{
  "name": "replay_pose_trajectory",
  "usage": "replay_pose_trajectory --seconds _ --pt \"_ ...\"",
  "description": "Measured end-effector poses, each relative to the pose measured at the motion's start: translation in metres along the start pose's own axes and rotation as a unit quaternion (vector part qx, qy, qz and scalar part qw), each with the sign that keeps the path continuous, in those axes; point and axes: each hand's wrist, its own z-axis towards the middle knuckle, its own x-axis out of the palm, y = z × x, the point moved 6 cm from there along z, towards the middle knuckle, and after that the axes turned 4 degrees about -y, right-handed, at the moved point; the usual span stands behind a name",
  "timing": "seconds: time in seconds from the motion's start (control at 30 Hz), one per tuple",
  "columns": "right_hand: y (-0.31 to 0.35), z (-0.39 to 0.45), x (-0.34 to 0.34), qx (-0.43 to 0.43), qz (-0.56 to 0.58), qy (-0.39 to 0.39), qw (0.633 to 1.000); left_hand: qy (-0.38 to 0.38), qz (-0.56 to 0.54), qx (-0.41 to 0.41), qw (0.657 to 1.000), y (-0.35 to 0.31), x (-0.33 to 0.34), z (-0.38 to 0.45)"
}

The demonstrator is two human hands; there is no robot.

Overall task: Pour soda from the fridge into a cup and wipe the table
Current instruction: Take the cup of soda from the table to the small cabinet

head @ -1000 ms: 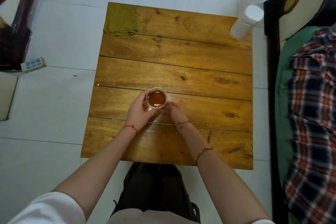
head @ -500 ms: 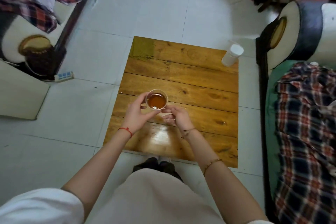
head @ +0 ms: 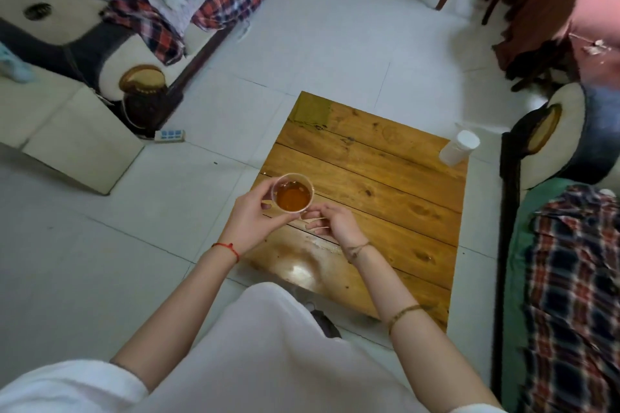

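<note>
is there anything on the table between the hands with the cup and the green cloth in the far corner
Nothing visible. The left hand grips the cup while the right hand touches its base. From there to the green cloth only bare planks of the table show. The white bottle stands off at the far right corner.

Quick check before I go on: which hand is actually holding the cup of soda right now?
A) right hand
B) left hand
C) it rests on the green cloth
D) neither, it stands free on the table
B: the left hand wraps its fingers round the cup, while the right hand only touches near its base.
</note>
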Motion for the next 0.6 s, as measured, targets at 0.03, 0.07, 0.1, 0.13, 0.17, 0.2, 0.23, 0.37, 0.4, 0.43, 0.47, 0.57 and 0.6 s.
replay_pose_trajectory --seconds 0.03,0.07,0.1,0.13,0.17,0.2,0.23,0.37,0.4,0.43,0.47,0.57,0.6 --pt "0.002 -0.001 0.009 -0.002 -0.01 0.009 1.0 -0.01 0.001 -0.005 1.0 0.002 -0.008 -0.004" --pt "0.004 -0.002 0.018 -0.004 -0.016 0.018 1.0 -0.021 0.002 -0.01 1.0 0.003 -0.017 -0.008" --pt "0.006 -0.003 0.027 -0.007 -0.021 0.028 0.999 -0.03 0.003 -0.018 0.999 0.005 -0.025 -0.012" --pt "0.008 -0.005 0.038 -0.009 -0.026 0.039 0.999 -0.04 0.003 -0.028 0.999 0.008 -0.034 -0.017" --pt "0.011 -0.006 0.049 -0.011 -0.033 0.051 0.998 -0.049 0.002 -0.038 0.998 0.012 -0.043 -0.021" --pt "0.014 -0.007 0.06 -0.011 -0.043 0.063 0.997 -0.06 -0.001 -0.048 0.997 0.017 -0.053 -0.027" --pt "0.016 -0.009 0.071 -0.011 -0.052 0.074 0.996 -0.072 -0.003 -0.057 0.996 0.021 -0.063 -0.032" --pt "0.021 -0.011 0.122 -0.014 -0.09 0.126 0.988 -0.122 0.0 -0.086 0.989 0.044 -0.106 -0.054" --pt "0.021 -0.011 0.134 -0.013 -0.098 0.137 0.986 -0.131 0.003 -0.093 0.987 0.049 -0.115 -0.058" --pt "0.022 -0.011 0.141 -0.014 -0.102 0.145 0.984 -0.133 0.004 -0.099 0.986 0.053 -0.12 -0.06" --pt "0.023 -0.011 0.155 -0.015 -0.108 0.157 0.982 -0.142 0.004 -0.108 0.984 0.06 -0.13 -0.065" --pt "0.023 -0.008 0.202 -0.008 -0.126 0.188 0.974 -0.174 0.002 -0.13 0.976 0.085 -0.165 -0.079" --pt "0.024 -0.008 0.219 -0.005 -0.129 0.197 0.972 -0.184 0.0 -0.138 0.973 0.093 -0.179 -0.083"
